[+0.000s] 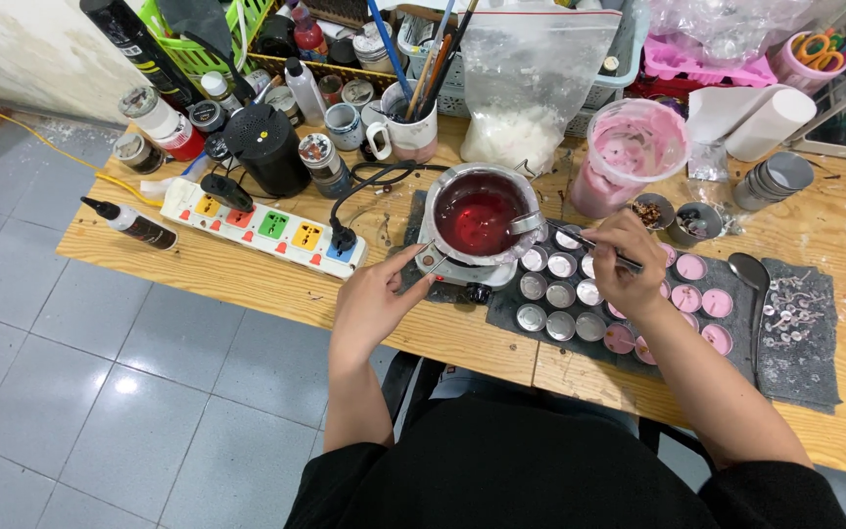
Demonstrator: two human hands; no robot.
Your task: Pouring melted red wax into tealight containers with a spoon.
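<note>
A metal pot of red liquid (477, 217) sits on a small electric heater (452, 266) on the wooden table (247, 279). My left hand (376, 299) reaches the heater's front, its fingertips at a knob. My right hand (624, 263) holds the pot's long thin handle (599, 247) over a dark mat (501, 312) covered with several small round metal cups (560, 294). Some cups at the right (703, 284) hold pink filling, the others look unfilled.
A white power strip (261, 228) with coloured switches lies left of the heater. A black jar (268, 150), a mug of brushes (408, 127), a bag of white flakes (516, 98), a pink-stained tub (629, 157), a spoon (751, 279), bottles and baskets crowd the back. Tiled floor lies to the left.
</note>
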